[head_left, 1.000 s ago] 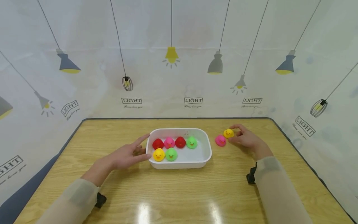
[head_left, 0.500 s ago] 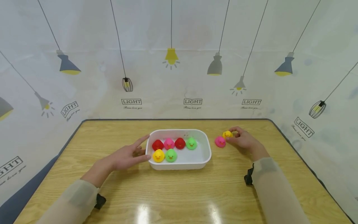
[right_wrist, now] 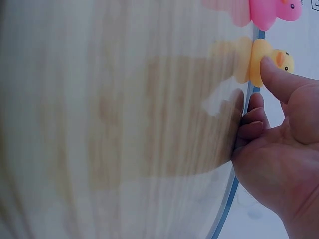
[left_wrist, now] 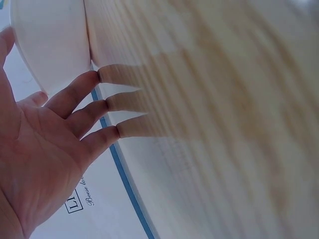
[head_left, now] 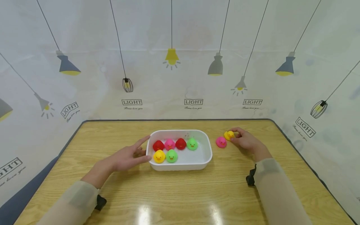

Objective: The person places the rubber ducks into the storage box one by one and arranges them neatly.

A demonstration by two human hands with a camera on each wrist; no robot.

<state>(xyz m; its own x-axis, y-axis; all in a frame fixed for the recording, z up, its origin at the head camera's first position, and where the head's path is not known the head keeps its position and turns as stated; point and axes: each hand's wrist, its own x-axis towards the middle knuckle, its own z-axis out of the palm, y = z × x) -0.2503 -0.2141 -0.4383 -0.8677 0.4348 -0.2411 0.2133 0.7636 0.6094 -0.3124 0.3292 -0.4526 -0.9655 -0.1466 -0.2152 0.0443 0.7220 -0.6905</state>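
Note:
In the head view, my right hand (head_left: 247, 142) pinches a yellow rubber duck (head_left: 229, 135) between thumb and fingers at the table's back right. The duck stands on the table. In the right wrist view, the thumb (right_wrist: 276, 79) lies against this yellow duck (right_wrist: 274, 54); the other fingers curl near the tabletop. A pink rubber duck (head_left: 221, 142) sits just left of it. My left hand (head_left: 127, 157) has its fingers spread at the left end of a white plastic box (head_left: 180, 167), thumb and index finger touching its rim. Its other fingertips reach the tabletop in the left wrist view.
Inside the box sit several rubber ducks: two red (head_left: 181, 144), one pink (head_left: 170, 144), two green (head_left: 192, 144) and one yellow (head_left: 159, 156). A sheet printed with lamps (head_left: 171, 90) rises behind the wooden table (head_left: 180, 193) and along its sides.
The yellow duck in my right hand has turned slightly and shifted a little on the table. My left hand and the box hold their places.

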